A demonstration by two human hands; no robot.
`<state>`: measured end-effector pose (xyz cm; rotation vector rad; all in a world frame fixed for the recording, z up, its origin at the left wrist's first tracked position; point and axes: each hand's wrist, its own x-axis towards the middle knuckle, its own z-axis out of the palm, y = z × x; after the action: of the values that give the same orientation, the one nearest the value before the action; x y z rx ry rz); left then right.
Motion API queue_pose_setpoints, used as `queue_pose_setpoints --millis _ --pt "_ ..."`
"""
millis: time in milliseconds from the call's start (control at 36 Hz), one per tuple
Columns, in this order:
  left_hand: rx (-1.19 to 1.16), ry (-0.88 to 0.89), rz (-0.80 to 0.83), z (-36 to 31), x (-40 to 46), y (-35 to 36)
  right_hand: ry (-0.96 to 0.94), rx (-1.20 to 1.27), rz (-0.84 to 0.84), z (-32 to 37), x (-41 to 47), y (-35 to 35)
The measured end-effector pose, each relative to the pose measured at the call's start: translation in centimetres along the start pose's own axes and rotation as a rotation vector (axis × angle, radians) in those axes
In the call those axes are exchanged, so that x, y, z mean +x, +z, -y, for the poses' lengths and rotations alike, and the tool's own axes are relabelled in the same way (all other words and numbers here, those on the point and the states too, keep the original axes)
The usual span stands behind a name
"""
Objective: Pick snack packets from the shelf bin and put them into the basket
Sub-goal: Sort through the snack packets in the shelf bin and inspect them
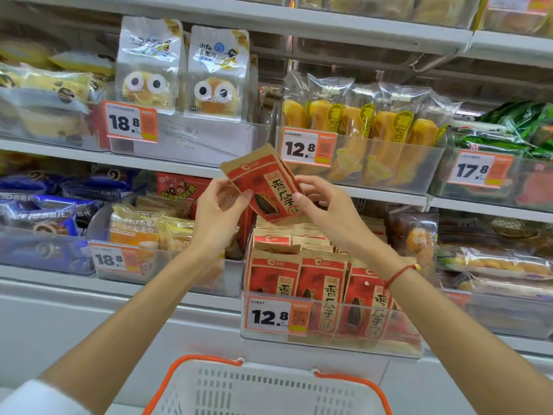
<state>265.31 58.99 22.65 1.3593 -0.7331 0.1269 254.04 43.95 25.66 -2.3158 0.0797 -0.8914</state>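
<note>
Holding one red-and-tan snack packet (264, 187) up between both hands in the head view, so it's basically mid-air above the shelf bin (329, 330) it belongs to. Left hand (217, 209) is pinching the packet's left edge with thumb and fingertips, right hand (321, 205) is gripping the lower right edge with curled fingers, so neither hand is free. The packet's long axis is running tilted, top corner leaning up and to the left, bottom end pointing down toward the right hand. The key thing: the basket (185, 381) is sitting straight below and toward the body from both hands, pretty much centred between the forearms, with its orange rim and white slotted wall showing at the bottom edge. I'd guess either hand could carry it down, neither looks clearly nearer. The way down looks open between the arms, but the bin's front lip with its price tag (270, 316) is sticking out just under the right hand, so pulling back toward the body first seems smart. More matching packets are standing upright in that bin, well below the hands.
</note>
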Motion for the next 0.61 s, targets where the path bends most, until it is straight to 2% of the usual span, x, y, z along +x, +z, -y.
queue_pose_setpoints --millis 222,472,611 --pt "0.167 -0.038 0.050 1.6 0.4 -1.3 0.132 -0.164 0.146 -1.1 0.6 1.5" --pt "0.439 0.034 0.087 1.1 0.6 -1.8 0.282 -0.294 0.281 -0.8 0.8 1.5" --pt "0.506 0.048 0.202 0.8 0.2 -1.3 0.301 -0.376 0.341 -1.0 1.0 0.4"
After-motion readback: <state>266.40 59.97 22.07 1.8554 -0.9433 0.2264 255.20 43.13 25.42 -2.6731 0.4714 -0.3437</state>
